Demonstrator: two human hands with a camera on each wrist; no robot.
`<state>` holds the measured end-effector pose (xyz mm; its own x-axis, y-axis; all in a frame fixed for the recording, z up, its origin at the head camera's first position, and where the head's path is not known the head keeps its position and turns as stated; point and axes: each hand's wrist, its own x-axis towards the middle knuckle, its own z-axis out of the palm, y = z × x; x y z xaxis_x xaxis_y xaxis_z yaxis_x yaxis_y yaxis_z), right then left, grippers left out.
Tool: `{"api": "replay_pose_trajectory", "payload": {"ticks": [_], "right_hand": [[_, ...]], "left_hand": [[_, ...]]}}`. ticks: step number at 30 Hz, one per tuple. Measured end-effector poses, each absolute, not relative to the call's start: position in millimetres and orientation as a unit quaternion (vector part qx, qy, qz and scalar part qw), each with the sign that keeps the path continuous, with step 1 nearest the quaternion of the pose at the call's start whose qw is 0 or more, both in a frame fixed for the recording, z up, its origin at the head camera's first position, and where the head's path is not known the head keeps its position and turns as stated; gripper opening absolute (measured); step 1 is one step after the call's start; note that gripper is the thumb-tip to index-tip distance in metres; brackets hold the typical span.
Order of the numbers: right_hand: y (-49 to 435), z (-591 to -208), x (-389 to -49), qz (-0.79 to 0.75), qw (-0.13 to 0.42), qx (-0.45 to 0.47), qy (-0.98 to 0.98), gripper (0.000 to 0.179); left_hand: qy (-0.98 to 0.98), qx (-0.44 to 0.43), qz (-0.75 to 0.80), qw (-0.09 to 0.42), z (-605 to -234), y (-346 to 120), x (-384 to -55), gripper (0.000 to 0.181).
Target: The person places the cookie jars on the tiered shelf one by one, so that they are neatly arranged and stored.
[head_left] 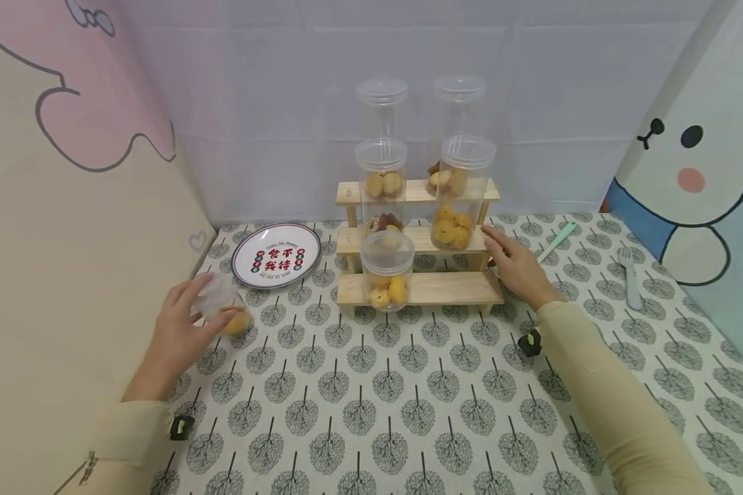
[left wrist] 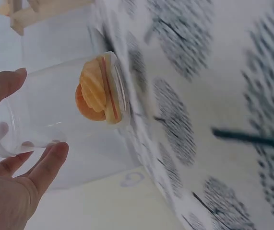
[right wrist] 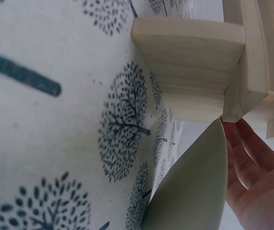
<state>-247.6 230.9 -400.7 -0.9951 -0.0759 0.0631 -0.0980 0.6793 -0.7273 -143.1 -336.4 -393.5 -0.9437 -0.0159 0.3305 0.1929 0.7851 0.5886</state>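
My left hand (head_left: 182, 330) grips a clear jar (left wrist: 45, 103), thumb on one side and fingers on the other. Orange-yellow cookies (left wrist: 93, 91) lie at its bottom, and the jar's base is close over the tablecloth. At the right end of a three-tier wooden shelf (head_left: 421, 289), my right hand (head_left: 517, 268) has its fingertips right at the edge of the middle tier. In the right wrist view, a smooth grey-green curved piece (right wrist: 192, 182) partly hides those fingers; its kind cannot be told. A green-handled utensil (head_left: 557, 240) lies beyond the hand, partly hidden by it.
Several lidded clear jars stand on the shelf, including a cookie jar (head_left: 388, 271) on the lowest tier and a taller jar (head_left: 464, 192) above right. A white plate with red characters (head_left: 276, 240) lies left of the shelf. A pale fork (head_left: 631, 278) lies at far right.
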Motion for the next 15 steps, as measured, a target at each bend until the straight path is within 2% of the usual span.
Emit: {"api": "replay_pose_trajectory", "payload": {"ticks": [7, 15], "right_hand": [[231, -397, -247, 0.399, 0.013, 0.047, -0.916, 0.059], [230, -396, -244, 0.409, 0.005, 0.049, -0.911, 0.06]], "left_hand": [[-0.915, -0.104, -0.344, 0.186, -380, -304, -138, 0.076], [-0.9, -0.184, -0.359, 0.164, -380, -256, -134, 0.078]]}}
